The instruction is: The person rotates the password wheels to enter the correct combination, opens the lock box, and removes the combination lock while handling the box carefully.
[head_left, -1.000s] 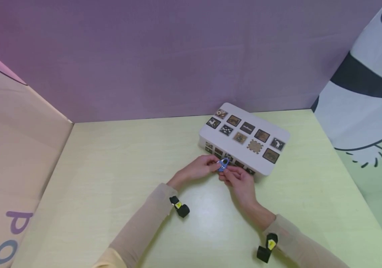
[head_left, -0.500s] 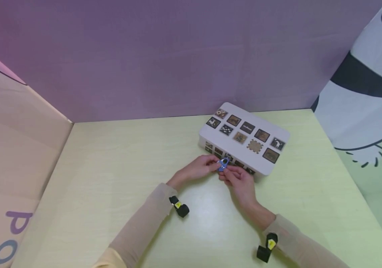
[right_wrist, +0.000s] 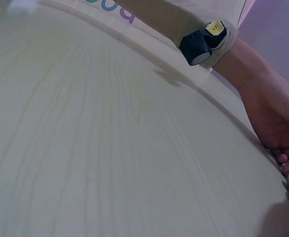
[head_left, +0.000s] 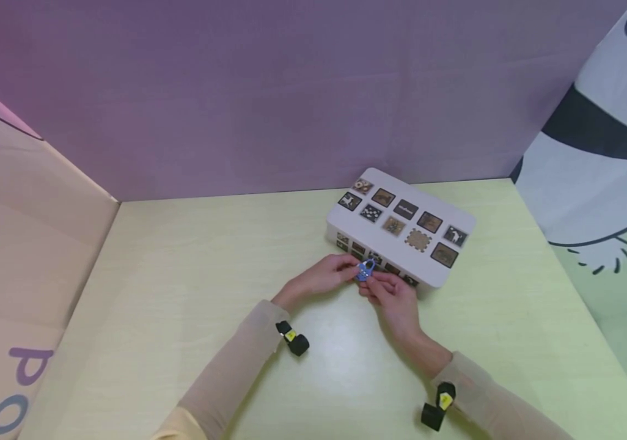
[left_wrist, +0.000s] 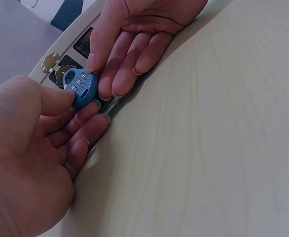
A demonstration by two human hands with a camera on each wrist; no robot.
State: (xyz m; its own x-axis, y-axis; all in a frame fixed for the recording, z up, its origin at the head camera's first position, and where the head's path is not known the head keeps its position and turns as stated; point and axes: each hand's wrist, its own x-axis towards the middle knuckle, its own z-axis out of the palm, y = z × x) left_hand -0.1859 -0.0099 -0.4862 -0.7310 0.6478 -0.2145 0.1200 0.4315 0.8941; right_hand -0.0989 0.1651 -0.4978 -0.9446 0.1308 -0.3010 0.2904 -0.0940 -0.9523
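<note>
A small blue combination padlock [left_wrist: 83, 89] with three number dials hangs by its shackle at a brass-coloured latch [left_wrist: 50, 63] on the front of a white box [head_left: 384, 230]. My left hand [head_left: 327, 275] pinches the padlock from the left, thumb on its face and fingers behind. From the other side my right hand [head_left: 398, 302] grips it too, thumb at its edge beside the dials. Whether the shackle is fastened cannot be made out. In the right wrist view the padlock is out of sight; the left hand [right_wrist: 270, 108] shows at the right edge.
The box lid bears several square pictures, and the box sits at an angle near the back of the pale wooden table [head_left: 192, 275]. A purple partition [head_left: 236, 98] rises behind. Printed panels [head_left: 610, 140] stand at both sides.
The padlock has turned and shifted very slightly left, with its dial face showing more. My left wrist has edged left a little. The right hand and the box have barely moved.
</note>
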